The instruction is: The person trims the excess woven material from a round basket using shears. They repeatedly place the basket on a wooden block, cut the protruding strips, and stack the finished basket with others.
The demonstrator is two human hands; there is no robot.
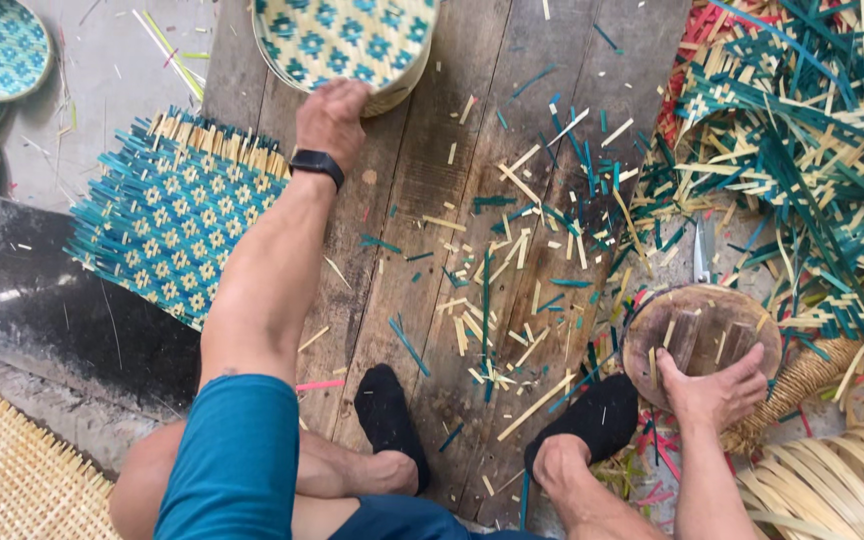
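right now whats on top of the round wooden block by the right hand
The right hand rests on the near edge of the round wooden block. A few pale bamboo slivers lie on its top. The part of the block under the hand is covered.

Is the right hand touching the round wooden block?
Touching. The head view shows the right hand resting on the wooden block's near edge, fingers on its top.

Your left hand (pixel 332 118) reaches far, touching the rim of the woven basket (pixel 347 40) at the far edge of the plank floor (pixel 432 200). A woven mat (pixel 177 215) lies just left of that arm. Your right hand (pixel 717 390) rests on the round wooden block (pixel 700 335) at near right, with a knife (pixel 702 250) just beyond it. Loose strips (pixel 522 280) lie scattered between.
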